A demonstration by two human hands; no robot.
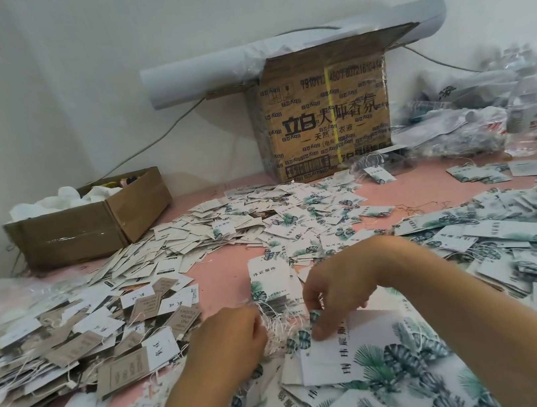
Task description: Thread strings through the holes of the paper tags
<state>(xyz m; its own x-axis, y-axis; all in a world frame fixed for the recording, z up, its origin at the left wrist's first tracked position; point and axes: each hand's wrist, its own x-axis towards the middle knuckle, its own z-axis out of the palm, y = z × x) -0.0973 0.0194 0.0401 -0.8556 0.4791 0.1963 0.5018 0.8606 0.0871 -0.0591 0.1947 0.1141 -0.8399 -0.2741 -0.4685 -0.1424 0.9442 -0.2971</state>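
Note:
My left hand is closed around a bundle of white strings at the lower middle. My right hand pinches the corner of a white paper tag with a green leaf print, just right of the strings. The two hands are almost touching. A small stack of the same leaf tags lies just beyond my hands on the pink table. Whether a string passes through the tag's hole is hidden by my fingers.
Heaps of leaf tags cover the right and near side; brown and white tags fill the left. A low open carton stands back left, a tall printed carton with a paper roll at the back, plastic bottles far right.

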